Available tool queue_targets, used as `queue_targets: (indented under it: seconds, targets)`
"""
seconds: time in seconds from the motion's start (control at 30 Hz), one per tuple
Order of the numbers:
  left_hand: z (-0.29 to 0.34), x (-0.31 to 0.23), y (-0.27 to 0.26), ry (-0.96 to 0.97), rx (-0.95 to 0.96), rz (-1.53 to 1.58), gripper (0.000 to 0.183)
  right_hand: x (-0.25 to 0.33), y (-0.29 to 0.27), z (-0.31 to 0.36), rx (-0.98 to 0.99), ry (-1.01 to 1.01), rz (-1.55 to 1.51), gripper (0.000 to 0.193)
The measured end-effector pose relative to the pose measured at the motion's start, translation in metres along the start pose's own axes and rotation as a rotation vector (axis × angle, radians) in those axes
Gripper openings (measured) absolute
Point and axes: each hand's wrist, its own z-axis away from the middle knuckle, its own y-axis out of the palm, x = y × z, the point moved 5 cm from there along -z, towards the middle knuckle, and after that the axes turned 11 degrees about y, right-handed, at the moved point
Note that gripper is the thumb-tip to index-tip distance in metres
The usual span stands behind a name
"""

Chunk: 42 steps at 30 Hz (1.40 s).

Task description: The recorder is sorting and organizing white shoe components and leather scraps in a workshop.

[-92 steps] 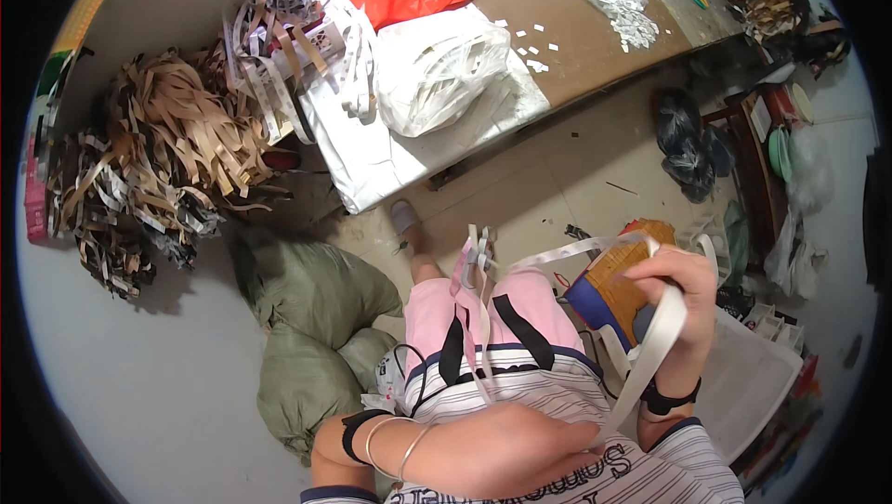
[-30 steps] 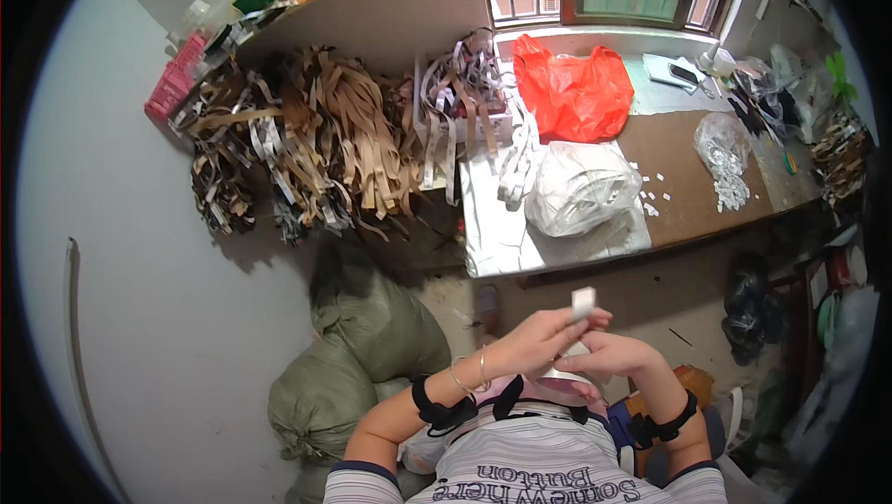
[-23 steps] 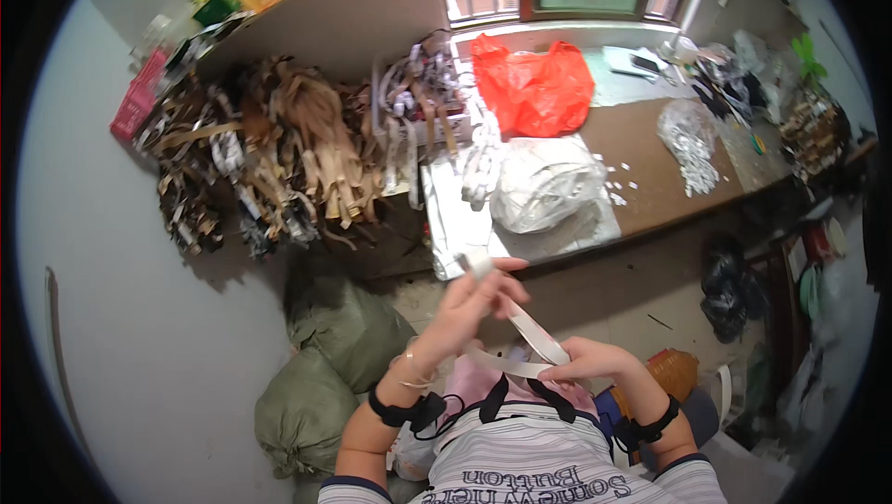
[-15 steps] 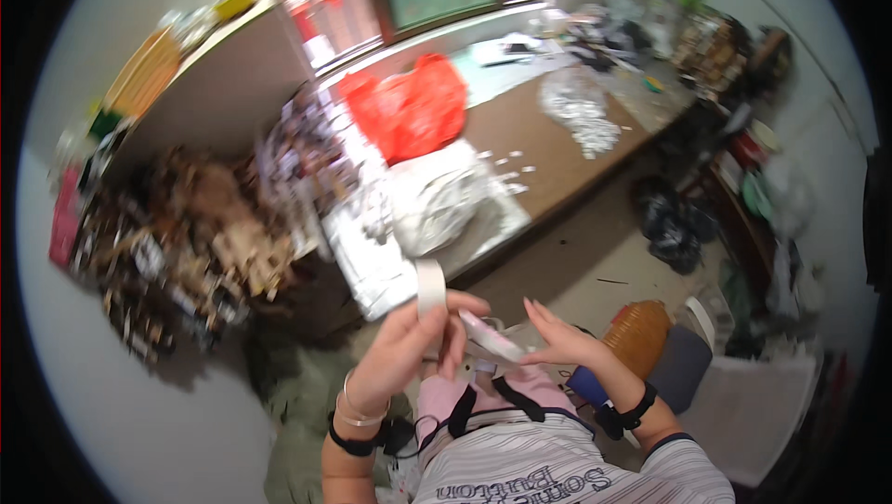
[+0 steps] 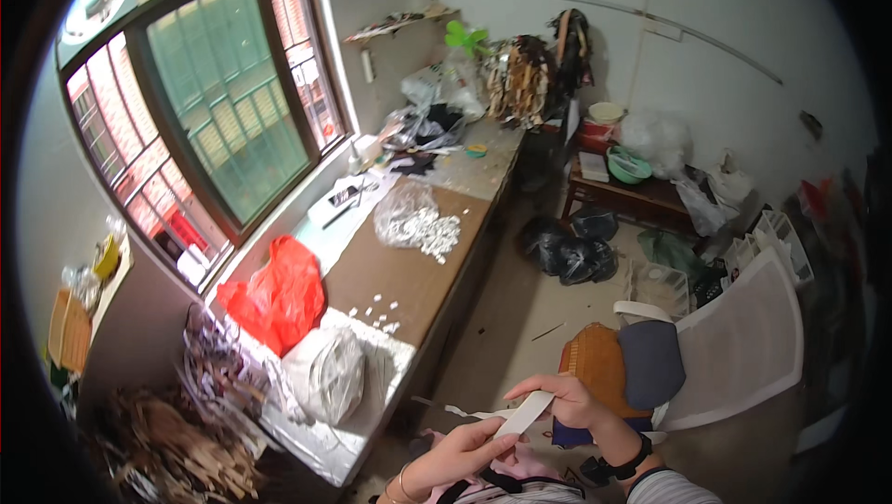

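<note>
Low in the view, a flat white strip (image 5: 526, 414) is stretched slantwise between my two hands, its material not clear. Its lower end is pinched by the thumb and fingers of my left hand (image 5: 462, 456). At the upper end, my right hand (image 5: 574, 403) has its fingers closed round the strip. A thin pale band (image 5: 452, 410) shows just left of the hands; whether it belongs to the same strip I cannot tell. Pink cloth (image 5: 530, 467) lies beneath, over my lap.
On the bench to the left are a white bag (image 5: 325, 374), a red plastic bag (image 5: 276, 295) and small white pieces (image 5: 437, 233). Brown strips (image 5: 177, 448) heap at lower left. At right stands a white chair (image 5: 743, 346) with cushions (image 5: 653, 363); black bags (image 5: 571, 248) lie on the floor.
My view has swung to the right. My right hand, spread open before, has closed on the strip. The strip, curled up over my left hand earlier, now lies straight between both hands.
</note>
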Motion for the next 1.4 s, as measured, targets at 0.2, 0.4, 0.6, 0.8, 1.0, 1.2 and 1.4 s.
queue_targets:
  seconds: [0.2,0.4,0.6,0.8,1.0,1.2,1.4]
  targets:
    - [-0.051,-0.024,-0.025,0.096,-0.148,0.093,0.018,0.002,-0.046,-0.033,-0.151,-0.049,0.075,0.037]
    - [-0.129,-0.053,-0.082,0.236,0.010,0.084,0.030,0.005,-0.083,-0.109,-0.072,-0.036,0.051,0.034]
    - [-0.227,-0.088,-0.143,0.233,0.161,0.197,0.028,0.017,-0.172,-0.185,-0.252,0.070,0.052,0.033]
    - [-0.335,-0.100,-0.196,0.129,0.328,0.323,0.029,0.078,-0.274,-0.239,-0.474,0.078,0.280,0.024]
    - [-0.460,-0.111,-0.217,0.039,0.503,0.244,0.029,0.092,-0.408,-0.216,-0.925,0.033,0.211,0.018]
    - [-0.600,-0.116,-0.253,-0.056,0.582,0.106,0.028,0.096,-0.556,-0.225,-1.099,0.150,0.160,0.020]
    - [-0.782,-0.146,-0.278,-0.017,0.400,0.276,0.024,0.094,-0.732,-0.260,-0.594,0.333,0.304,0.029]
